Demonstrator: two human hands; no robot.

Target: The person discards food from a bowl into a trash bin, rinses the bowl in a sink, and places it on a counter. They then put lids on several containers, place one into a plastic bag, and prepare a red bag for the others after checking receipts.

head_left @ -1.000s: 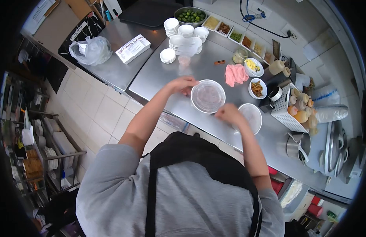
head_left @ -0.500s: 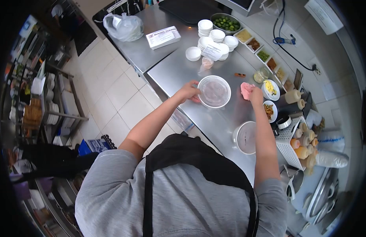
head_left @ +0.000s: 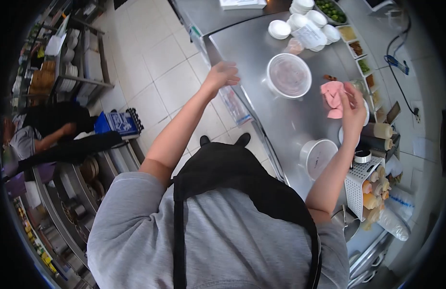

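Observation:
My left hand [head_left: 223,76] is off the counter's left edge, fingers apart, holding nothing. To its right, a round lidded container [head_left: 289,75] stands on the steel counter [head_left: 276,127]. My right hand [head_left: 352,98] grips a pink cloth [head_left: 333,98], which hangs above the counter's right side. A second round container [head_left: 320,158] sits nearer my body, beside my right forearm. Partly hidden behind my right hand are a glass jar and a white bowl.
Stacked white cups [head_left: 315,25], a bowl of green limes [head_left: 332,9] and a row of topping trays [head_left: 356,49] line the back. At right stands a basket of bottles [head_left: 360,185]. A co-worker [head_left: 44,132] is at far left.
My left hand has let go of the lidded container and moved left. My right hand has lifted the pink cloth. The view has shifted, and the co-worker shows more.

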